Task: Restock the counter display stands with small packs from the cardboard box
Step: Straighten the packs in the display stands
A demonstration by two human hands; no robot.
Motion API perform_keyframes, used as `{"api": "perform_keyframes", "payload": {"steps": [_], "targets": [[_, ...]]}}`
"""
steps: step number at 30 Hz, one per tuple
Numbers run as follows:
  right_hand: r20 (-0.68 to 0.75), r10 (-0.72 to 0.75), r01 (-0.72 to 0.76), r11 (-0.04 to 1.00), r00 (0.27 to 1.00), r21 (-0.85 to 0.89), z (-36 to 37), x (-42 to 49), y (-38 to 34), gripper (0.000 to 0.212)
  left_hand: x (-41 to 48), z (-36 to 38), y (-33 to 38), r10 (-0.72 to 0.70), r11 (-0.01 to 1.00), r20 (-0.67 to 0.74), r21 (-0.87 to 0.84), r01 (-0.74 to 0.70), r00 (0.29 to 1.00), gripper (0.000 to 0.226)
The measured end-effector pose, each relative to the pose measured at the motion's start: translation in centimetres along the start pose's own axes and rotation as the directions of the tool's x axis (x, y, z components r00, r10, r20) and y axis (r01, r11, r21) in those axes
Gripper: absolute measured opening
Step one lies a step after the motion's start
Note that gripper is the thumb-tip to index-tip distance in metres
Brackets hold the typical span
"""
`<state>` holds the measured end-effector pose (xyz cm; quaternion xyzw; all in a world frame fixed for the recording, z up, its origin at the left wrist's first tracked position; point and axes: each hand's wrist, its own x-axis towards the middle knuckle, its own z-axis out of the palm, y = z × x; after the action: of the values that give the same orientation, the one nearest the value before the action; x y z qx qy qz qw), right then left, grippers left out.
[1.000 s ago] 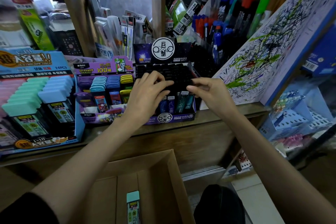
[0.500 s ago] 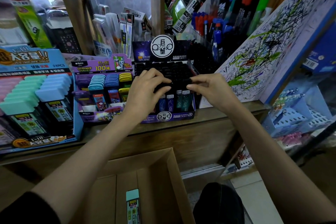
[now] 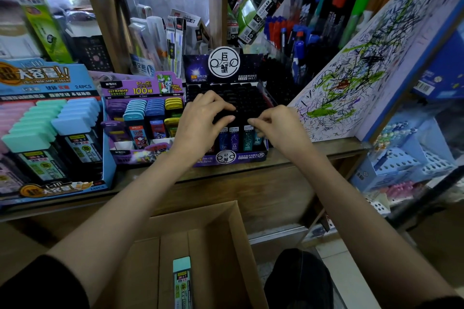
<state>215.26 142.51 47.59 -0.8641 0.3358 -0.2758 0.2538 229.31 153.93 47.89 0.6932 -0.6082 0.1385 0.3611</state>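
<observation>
**Two-handed restocking posture**

Shows tabletop [image 3: 344, 145] carrying dark display stand [image 3: 223, 65], cardboard box [image 3: 213, 246] below its front edge. Extends both forearms over box to stand. Curls left hand [image 3: 200, 123] onto black-capped packs [image 3: 246, 100], grip pinching one cap. Bunches right hand [image 3: 281, 128] fingertips at front row; cannot tell whether that grip holds anything. Shows one mint-capped pack [image 3: 182, 281] flat on box floor.

A scribble-covered board [image 3: 364, 78] leans beside coloured markers [image 3: 351, 7], above blue perforated baskets [image 3: 414, 158].
</observation>
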Motion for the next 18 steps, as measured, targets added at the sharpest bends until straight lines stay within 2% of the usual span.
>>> {"api": "perform_keyframes", "payload": {"steps": [3,6,9,11,13,14,16,18], "targets": [[-0.034,0.007,-0.009,0.999,0.999,-0.048,-0.2,-0.7,-0.1,0.029,-0.2,-0.7,0.1,0.027,0.998,0.004,0.054,-0.027,1.000,0.031],[-0.141,-0.069,0.048,0.988,0.988,-0.146,-0.7,-2.3,0.1,0.029,-1.8,-2.3,-0.1,0.074,0.995,-0.015,0.065,-0.072,0.997,0.031],[-0.175,-0.182,0.171,0.982,0.968,-0.079,0.0,-5.4,0.4,0.019,-6.4,-3.5,-1.0,0.081,0.997,0.020,0.006,-0.081,0.996,0.023],[-0.065,-0.206,0.208,0.978,0.976,0.020,2.1,-8.1,1.0,0.010,-10.7,-3.5,-2.0,0.027,0.999,0.114,-0.034,-0.023,0.993,0.021],[0.169,-0.141,0.130,0.988,0.975,0.079,5.5,-10.4,1.7,0.008,-15.1,-3.2,-3.3,-0.075,0.995,0.242,-0.050,0.089,0.967,0.023],[0.301,-0.079,0.059,0.996,0.950,0.074,7.6,-11.5,2.1,0.009,-17.1,-2.9,-4.1,-0.141,0.987,0.308,-0.035,0.159,0.941,0.024],[0.519,0.051,-0.077,0.997,0.853,0.028,12.5,-13.3,3.1,0.015,-20.9,-2.8,-5.5,-0.285,0.954,0.416,0.032,0.299,0.863,0.028],[0.641,0.173,-0.182,0.982,0.748,-0.053,17.5,-15.0,4.1,0.021,-24.0,-2.9,-6.8,-0.413,0.898,0.469,0.064,0.436,0.781,0.029]]}}
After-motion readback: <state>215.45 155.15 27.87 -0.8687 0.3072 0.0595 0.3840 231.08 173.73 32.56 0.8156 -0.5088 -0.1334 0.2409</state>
